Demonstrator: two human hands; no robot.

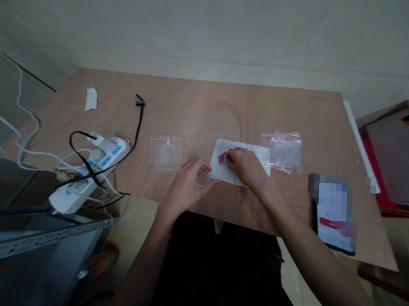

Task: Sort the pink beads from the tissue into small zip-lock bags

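Observation:
My left hand (189, 184) curls around a small clear round container (202, 176), its open mouth facing up, at the near left corner of a white paper sheet (237, 175). Over the middle of that sheet is my right hand (243, 163), fingers pinched together beside a little cluster of dark pink beads (221, 158). What its fingertips hold, if anything, is hidden. Left of my hands lies a clear zip bag (166, 153). Several more clear zip bags (285, 152) with pink-red edges lie overlapped at the sheet's right end.
A white power strip (90, 176) with plugs and tangled cables occupies the table's left side. A black cable (140, 117) reaches toward the middle. A phone (334, 214) lies at the right, and a white scrap (91, 99) at the back left. The wall (210, 39) stands behind.

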